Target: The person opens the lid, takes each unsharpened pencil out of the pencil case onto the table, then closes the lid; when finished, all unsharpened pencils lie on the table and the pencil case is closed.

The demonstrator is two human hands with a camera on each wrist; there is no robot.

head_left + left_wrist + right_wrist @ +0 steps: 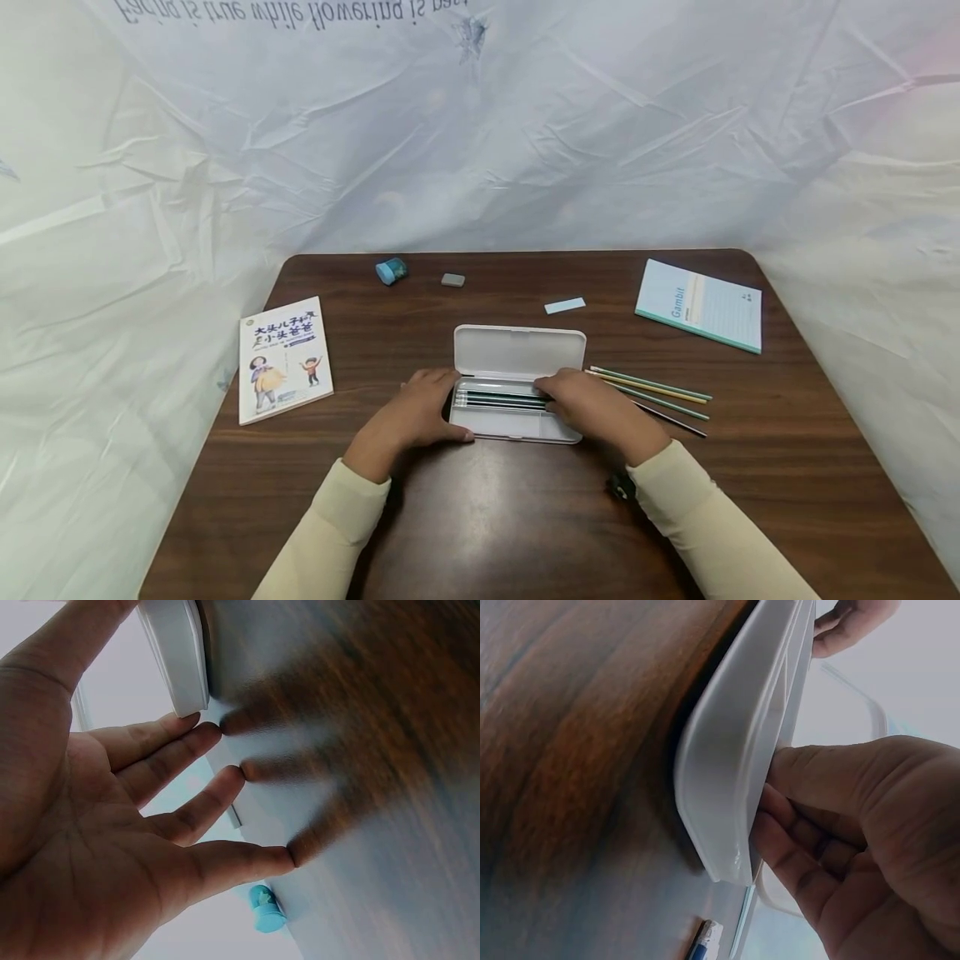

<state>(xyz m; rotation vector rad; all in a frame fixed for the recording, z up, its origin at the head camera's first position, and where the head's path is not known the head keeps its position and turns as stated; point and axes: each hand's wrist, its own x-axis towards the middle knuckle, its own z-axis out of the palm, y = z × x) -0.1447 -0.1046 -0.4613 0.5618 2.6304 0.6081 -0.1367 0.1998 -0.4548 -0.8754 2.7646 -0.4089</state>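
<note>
A white pencil case (517, 350) lies on the table with its lid raised at the back. Several dark pencils (498, 401) lie lengthwise in its tray. My left hand (425, 408) spans the left end, thumb at the front corner; in the left wrist view its spread fingers (202, 802) are mostly straight, tips touching the tabletop and the case corner. Reaching over the right end, my right hand (592, 408) has curled fingers and thumb inside the tray, at the right ends of the pencils. It seems to pinch a pencil there; the case wall (720, 750) hides the fingertips.
Several loose pencils (667, 392) lie right of the case, partly behind my right hand. Behind the case are a blue sharpener (391, 271), a grey eraser (453, 280) and a pale blue strip (564, 306). A book (286, 360) lies left, a notebook (701, 304) right.
</note>
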